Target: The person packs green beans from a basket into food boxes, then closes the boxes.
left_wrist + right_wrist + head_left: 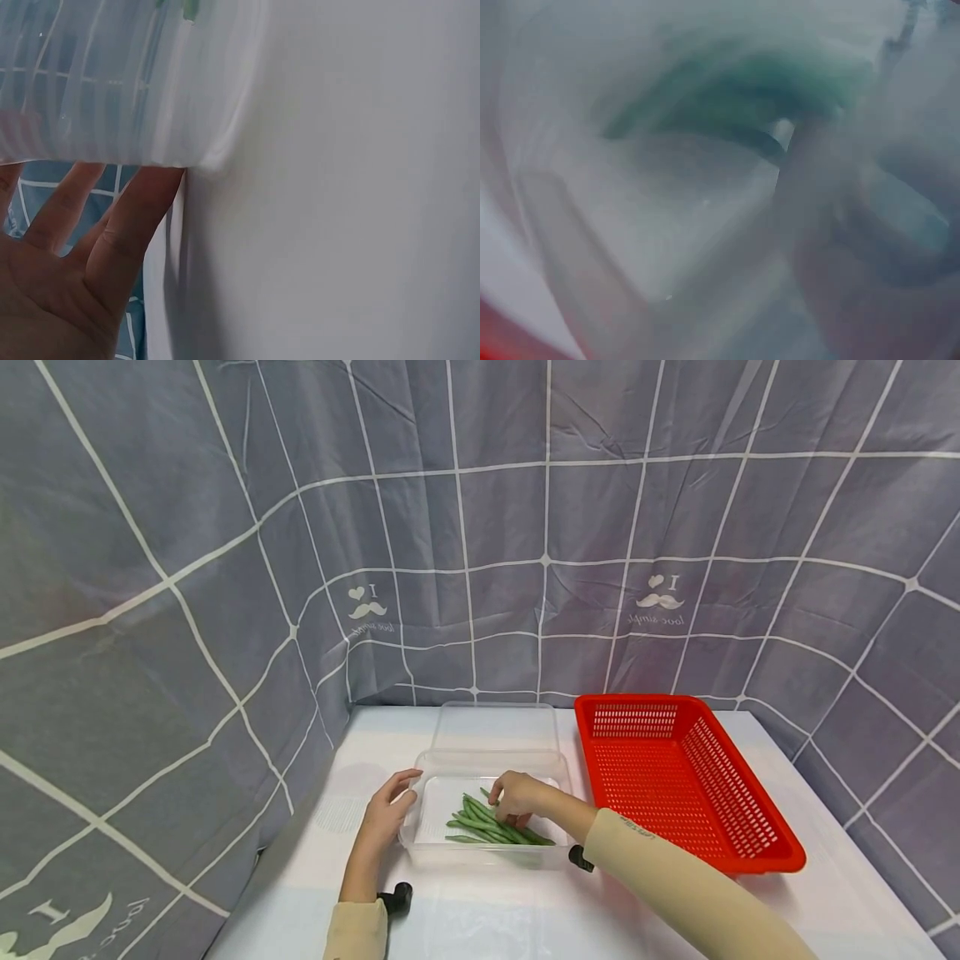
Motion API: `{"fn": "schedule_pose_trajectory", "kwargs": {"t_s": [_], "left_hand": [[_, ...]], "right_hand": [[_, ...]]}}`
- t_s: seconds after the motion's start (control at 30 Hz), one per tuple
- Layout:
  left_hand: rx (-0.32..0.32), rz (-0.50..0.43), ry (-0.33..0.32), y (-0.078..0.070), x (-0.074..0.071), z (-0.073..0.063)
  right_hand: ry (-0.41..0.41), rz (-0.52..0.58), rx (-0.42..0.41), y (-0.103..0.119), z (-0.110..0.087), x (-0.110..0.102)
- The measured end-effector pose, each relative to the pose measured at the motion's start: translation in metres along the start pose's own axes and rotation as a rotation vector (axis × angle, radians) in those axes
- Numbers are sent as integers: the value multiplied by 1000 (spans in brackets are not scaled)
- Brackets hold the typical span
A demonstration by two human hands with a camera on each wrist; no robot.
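A clear plastic box [465,857] stands on the white table, with a small pile of green beans [480,820] on its floor. My left hand [387,810] is at the box's left side, fingers extended and their tips against the wall; in the left wrist view the fingers [124,232] meet the lower edge of the ribbed plastic. Reaching over the right side, my right hand [517,795] has its bent fingers down in the beans, gripping at the pile. The right wrist view is hazy through the plastic, with beans [742,86] beside the fingers.
A red plastic basket [660,777] with slotted walls stands close to the box's right. Behind the box lies a clear flat lid [495,727]. A grey curtain [502,527] with white grid lines surrounds the back and sides of the table [360,902].
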State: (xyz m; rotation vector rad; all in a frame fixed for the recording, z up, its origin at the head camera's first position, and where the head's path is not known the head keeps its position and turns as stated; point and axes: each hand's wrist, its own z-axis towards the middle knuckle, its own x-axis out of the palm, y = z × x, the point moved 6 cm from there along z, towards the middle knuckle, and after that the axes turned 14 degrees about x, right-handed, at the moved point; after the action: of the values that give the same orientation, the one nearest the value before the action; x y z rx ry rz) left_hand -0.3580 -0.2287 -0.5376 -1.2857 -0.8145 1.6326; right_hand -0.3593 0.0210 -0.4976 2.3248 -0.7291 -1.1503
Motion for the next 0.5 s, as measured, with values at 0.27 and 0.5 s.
{"fn": "schedule_pose_trajectory", "kwargs": {"t_s": [0.27,0.5], "left_hand": [[10,2,43,-7,-3,0],[-4,-32,84,-18,-19,9]], "right_hand": [[0,63,-44,8,-5,-19],[23,205,-82,11,-13,-53]]}}
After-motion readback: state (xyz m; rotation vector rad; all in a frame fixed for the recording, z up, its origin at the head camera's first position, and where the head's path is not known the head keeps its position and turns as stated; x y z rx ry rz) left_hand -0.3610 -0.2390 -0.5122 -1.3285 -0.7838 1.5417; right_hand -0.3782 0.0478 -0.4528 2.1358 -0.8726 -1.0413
